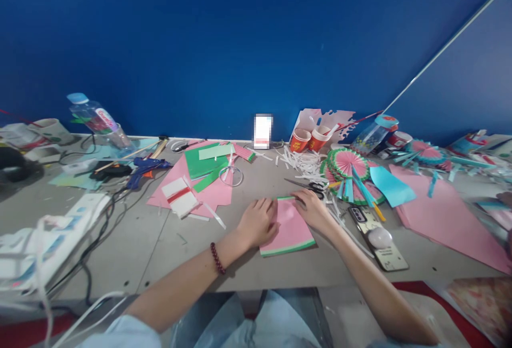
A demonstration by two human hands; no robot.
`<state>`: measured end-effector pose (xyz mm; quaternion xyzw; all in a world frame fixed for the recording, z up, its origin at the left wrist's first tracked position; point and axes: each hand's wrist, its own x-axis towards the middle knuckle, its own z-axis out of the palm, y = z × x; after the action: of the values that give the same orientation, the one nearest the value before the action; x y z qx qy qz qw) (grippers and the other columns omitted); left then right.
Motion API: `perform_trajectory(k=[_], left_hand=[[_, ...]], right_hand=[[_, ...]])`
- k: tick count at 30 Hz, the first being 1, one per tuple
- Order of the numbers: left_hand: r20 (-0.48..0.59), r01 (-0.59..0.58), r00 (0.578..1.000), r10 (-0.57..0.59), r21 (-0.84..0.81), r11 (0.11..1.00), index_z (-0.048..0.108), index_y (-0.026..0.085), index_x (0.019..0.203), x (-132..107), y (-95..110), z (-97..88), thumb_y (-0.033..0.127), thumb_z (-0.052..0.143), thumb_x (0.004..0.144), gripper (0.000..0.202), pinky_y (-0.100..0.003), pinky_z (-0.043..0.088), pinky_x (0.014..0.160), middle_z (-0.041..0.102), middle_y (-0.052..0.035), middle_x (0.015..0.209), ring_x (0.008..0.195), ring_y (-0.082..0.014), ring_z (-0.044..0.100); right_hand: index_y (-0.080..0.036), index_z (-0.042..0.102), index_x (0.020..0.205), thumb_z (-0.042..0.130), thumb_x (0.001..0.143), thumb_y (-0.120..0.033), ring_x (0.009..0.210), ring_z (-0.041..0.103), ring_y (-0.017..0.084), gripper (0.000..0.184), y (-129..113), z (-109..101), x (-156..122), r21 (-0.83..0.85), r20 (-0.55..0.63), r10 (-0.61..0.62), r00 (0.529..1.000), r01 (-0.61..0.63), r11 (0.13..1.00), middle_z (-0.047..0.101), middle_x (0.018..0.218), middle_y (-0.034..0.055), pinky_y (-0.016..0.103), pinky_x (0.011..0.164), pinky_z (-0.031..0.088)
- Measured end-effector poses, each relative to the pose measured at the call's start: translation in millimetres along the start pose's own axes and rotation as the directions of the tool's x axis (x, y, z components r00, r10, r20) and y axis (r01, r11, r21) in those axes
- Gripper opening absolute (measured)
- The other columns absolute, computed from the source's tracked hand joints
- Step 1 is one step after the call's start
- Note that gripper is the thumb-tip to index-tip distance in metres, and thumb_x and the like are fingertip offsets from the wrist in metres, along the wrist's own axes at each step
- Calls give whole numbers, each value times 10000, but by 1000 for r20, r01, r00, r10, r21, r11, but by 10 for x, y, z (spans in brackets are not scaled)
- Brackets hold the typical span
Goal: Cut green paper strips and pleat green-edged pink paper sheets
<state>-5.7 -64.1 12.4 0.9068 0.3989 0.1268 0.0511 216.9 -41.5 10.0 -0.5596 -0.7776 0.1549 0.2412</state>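
Observation:
A pink sheet of paper (288,226) with green strips along its near and far edges lies flat on the grey table in front of me. My left hand (259,222) rests on its left side, fingers bent a little and laid over the paper, the thumb toward its middle. At the far right corner, my right hand (312,210) has its thumb and fingers closed on the green-edged border. Just beyond the right hand are black-handled scissors (317,189). What the undersides of both hands touch is hidden.
Pleated pink-and-green paper fans (350,164), white paper scraps (303,163) and red paper cups (301,140) stand behind. A phone (390,254) and pink sheets (444,214) lie right. Left are green paper (200,161), a blue glue gun (146,169), a power strip (66,241) and cables.

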Motion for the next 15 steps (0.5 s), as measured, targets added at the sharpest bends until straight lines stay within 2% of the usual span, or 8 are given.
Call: perform_trajectory(k=[3, 6, 8, 10, 12, 13, 15], left_hand=[[-6, 19, 1000, -19, -28, 999, 356, 144, 1387, 4, -14, -13, 392, 505, 845, 614, -412, 383, 923, 533, -147, 1230, 1122, -283, 478], [-33, 63, 997, -66, -87, 994, 286, 162, 1431, 9, -26, -42, 451, 544, 820, 724, -426, 381, 930, 526, -150, 1265, 1119, -290, 488], [-89, 89, 991, -105, -163, 983, 315, 153, 1419, 19, -43, -73, 487, 568, 803, 746, -432, 384, 932, 529, -156, 1270, 1115, -292, 493], [-158, 105, 976, -151, -267, 958, 432, 155, 1348, 36, -72, -111, 478, 572, 810, 642, -420, 387, 929, 559, -146, 1239, 1106, -279, 502], [-183, 123, 960, -213, -405, 906, 589, 173, 1182, 59, -106, -151, 442, 563, 829, 445, -382, 403, 888, 635, -108, 1094, 1018, -245, 543], [-160, 140, 956, -248, -493, 859, 647, 180, 1074, 72, -121, -170, 432, 555, 835, 359, -354, 416, 840, 664, -83, 980, 932, -219, 564], [-44, 191, 951, -306, -696, 693, 694, 174, 882, 92, -142, -203, 434, 544, 834, 304, -295, 420, 708, 658, -42, 775, 745, -167, 556]], right_hand=[[-152, 645, 949, 531, 755, -226, 773, 586, 195, 236, 35, -1, 31, 189, -3, 100, 995, -97, 977, 622, 864, 79, 339, 755, 483], [-160, 616, 979, 547, 741, -291, 693, 572, 161, 280, -3, -56, 68, 402, 23, 197, 980, -189, 896, 585, 794, 35, 301, 673, 479], [-169, 597, 1003, 581, 728, -328, 722, 581, 153, 318, -69, -121, 89, 518, 48, 223, 974, -215, 828, 579, 801, 23, 292, 694, 478], [-176, 589, 1018, 621, 716, -347, 769, 589, 151, 348, -156, -198, 108, 597, 75, 216, 974, -217, 772, 587, 836, 27, 289, 723, 481], [-177, 589, 1028, 653, 712, -363, 800, 595, 155, 373, -249, -273, 130, 652, 92, 192, 977, -205, 730, 603, 863, 39, 291, 733, 490], [-177, 589, 1035, 669, 710, -373, 822, 600, 160, 387, -293, -306, 144, 669, 94, 176, 980, -193, 718, 614, 878, 47, 296, 746, 495], [-178, 592, 1046, 691, 707, -395, 860, 611, 171, 414, -373, -362, 179, 686, 94, 149, 984, -172, 707, 635, 904, 61, 314, 780, 503]])
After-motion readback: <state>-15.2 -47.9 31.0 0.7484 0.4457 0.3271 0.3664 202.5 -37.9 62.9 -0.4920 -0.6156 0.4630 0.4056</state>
